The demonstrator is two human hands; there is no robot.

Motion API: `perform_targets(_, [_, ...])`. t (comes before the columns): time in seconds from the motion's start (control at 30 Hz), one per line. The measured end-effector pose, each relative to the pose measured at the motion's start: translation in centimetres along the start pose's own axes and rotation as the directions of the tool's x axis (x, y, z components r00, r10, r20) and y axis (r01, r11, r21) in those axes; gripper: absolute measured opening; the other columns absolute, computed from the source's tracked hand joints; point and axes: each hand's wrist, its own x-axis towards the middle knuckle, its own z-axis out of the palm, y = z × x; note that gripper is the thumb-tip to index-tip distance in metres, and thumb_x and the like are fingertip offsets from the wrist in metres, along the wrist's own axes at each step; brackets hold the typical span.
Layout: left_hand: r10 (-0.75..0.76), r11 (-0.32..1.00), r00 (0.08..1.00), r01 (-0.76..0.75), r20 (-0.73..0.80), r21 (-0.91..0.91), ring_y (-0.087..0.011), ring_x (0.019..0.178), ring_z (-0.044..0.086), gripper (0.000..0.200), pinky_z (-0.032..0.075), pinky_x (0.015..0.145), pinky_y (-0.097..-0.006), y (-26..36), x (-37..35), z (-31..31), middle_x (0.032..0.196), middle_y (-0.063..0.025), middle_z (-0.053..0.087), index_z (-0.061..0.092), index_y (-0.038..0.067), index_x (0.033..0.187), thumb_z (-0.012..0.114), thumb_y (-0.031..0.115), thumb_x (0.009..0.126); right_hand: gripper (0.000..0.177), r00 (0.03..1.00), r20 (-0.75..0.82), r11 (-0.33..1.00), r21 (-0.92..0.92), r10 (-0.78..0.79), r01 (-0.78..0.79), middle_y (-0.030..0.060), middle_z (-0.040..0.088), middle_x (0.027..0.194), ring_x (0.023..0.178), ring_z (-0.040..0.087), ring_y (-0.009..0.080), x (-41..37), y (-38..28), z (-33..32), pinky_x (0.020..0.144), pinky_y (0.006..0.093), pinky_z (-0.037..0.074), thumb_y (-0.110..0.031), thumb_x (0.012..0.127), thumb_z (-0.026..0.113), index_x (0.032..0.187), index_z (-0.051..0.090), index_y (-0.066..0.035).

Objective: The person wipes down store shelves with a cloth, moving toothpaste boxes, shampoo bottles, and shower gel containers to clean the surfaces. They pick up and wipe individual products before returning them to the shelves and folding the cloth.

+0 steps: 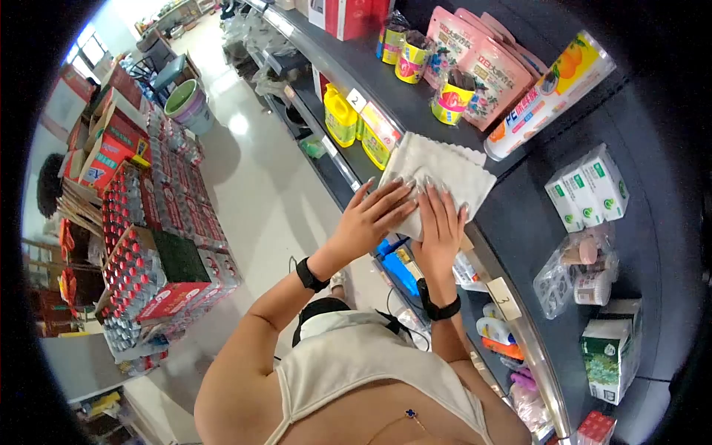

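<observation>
A folded white cloth (439, 165) with a scalloped edge lies on the dark shelf, its near side over the metal front rail. My left hand (377, 216) rests on the cloth's left part, fingers stretched out. Beside it my right hand (440, 221) lies flat on the cloth, fingers extended and slightly apart. Neither hand is wrapped round anything. Behind the cloth stands a long PE cling film box (550, 96). Pink pouches (489, 70) and small yellow-labelled tubs (454, 96) sit farther along the shelf.
White tissue packs (588, 189), a clear plastic bag of small containers (578, 271) and a green-white box (611, 352) stand on the shelf at right. Yellow bottles (340, 117) fill a lower shelf. Stacked bottle packs (159, 274) and green buckets (185, 102) stand across the aisle.
</observation>
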Motion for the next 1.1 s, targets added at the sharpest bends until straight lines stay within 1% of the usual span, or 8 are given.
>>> perform_targets(0.33, [0.219,0.912,0.975,-0.214,-0.026,-0.351,-0.0304,0.113,0.054,0.052,0.040,0.097,-0.0477,10.8,1.9,-0.3,0.119,-0.0128,0.055,0.058,0.007,0.115,0.061,0.007,0.063,0.031,1.000,0.003,0.974,-0.225,-0.023,0.023,-0.0004,0.064,0.114,0.118,0.052,0.0152,-7.5,1.7,-12.4,0.111,0.0525,0.004,-0.007,0.083,0.054,0.112,0.062,-0.013])
perform_targets(0.6, [0.392,0.783,0.917,-0.292,0.072,-0.549,-0.0297,0.101,0.061,0.050,0.051,0.084,-0.0375,18.7,0.6,3.9,0.114,-0.0130,0.060,0.058,0.003,0.111,0.067,0.013,0.063,0.042,0.972,0.092,0.959,-0.207,0.217,-0.195,0.0073,0.064,0.109,0.109,0.057,0.0213,-16.5,3.1,-18.0,0.096,0.0419,0.042,0.000,0.073,0.054,0.114,0.059,-0.005])
perform_targets(0.73, [0.364,0.769,0.899,-0.143,0.243,-0.624,-0.0299,0.087,0.063,0.047,0.052,0.078,-0.0366,19.9,-1.1,4.7,0.102,-0.0126,0.063,0.058,0.002,0.107,0.069,0.015,0.064,0.054,0.953,0.125,0.962,-0.038,0.274,-0.272,0.0112,0.064,0.101,0.097,0.059,0.0285,-19.5,3.2,-16.9,0.090,0.0428,0.044,0.005,0.062,0.054,0.115,0.058,-0.004])
perform_targets(0.83, [0.373,0.769,0.789,0.032,0.488,-0.639,-0.0311,0.089,0.062,0.047,0.051,0.078,-0.0376,19.8,-1.7,3.9,0.103,-0.0139,0.063,0.058,0.003,0.108,0.070,0.016,0.065,0.056,0.896,0.251,0.899,0.152,0.366,-0.410,0.0140,0.063,0.098,0.093,0.058,0.0330,-20.7,3.3,-17.1,0.086,0.0403,0.046,0.005,0.062,0.055,0.118,0.056,-0.002])
perform_targets(0.9, [0.315,0.661,0.757,0.258,0.573,-0.704,-0.0305,0.092,0.062,0.052,0.050,0.080,-0.0378,19.2,-1.6,3.2,0.106,-0.0167,0.062,0.054,0.002,0.120,0.067,0.026,0.077,0.049,0.766,0.419,0.698,0.341,0.487,-0.630,0.0134,0.063,0.096,0.088,0.058,0.0284,-21.7,3.8,-17.4,0.082,0.0363,0.046,0.000,0.069,0.057,0.118,0.056,-0.002])
perform_targets(0.97, [0.211,0.472,0.818,0.394,0.535,-0.788,-0.0263,0.099,0.061,0.061,0.047,0.086,-0.0368,18.2,-1.0,2.1,0.111,-0.0163,0.061,0.049,0.001,0.127,0.062,0.040,0.082,0.037,0.507,0.671,0.246,0.450,0.541,-0.858,0.0102,0.064,0.091,0.080,0.059,0.0156,-22.5,4.9,-18.1,0.076,0.0306,0.047,-0.010,0.082,0.061,0.117,0.056,-0.002])
perform_targets(1.03, [0.116,0.101,0.847,0.509,0.518,-0.855,-0.0240,0.107,0.057,0.074,0.043,0.092,-0.0367,17.5,-0.6,1.9,0.116,-0.0144,0.059,0.044,-0.001,0.131,0.056,0.054,0.083,0.036,0.447,0.677,-0.058,0.585,0.585,-0.809,0.0055,0.063,0.092,0.079,0.056,0.0106,-22.6,5.2,-18.7,0.070,0.0254,0.045,-0.018,0.086,0.062,0.117,0.057,-0.001])
perform_targets(1.1, [0.022,-0.036,0.830,0.558,0.558,-0.829,-0.0239,0.106,0.056,0.072,0.042,0.091,-0.0337,16.8,-0.4,1.6,0.121,-0.0096,0.057,0.038,0.002,0.136,0.059,0.049,0.085,0.036,0.399,0.705,-0.320,0.654,0.587,-0.685,0.0048,0.063,0.095,0.080,0.058,0.0113,-23.3,5.7,-18.7,0.067,0.0248,0.047,-0.024,0.088,0.061,0.116,0.057,-0.001])
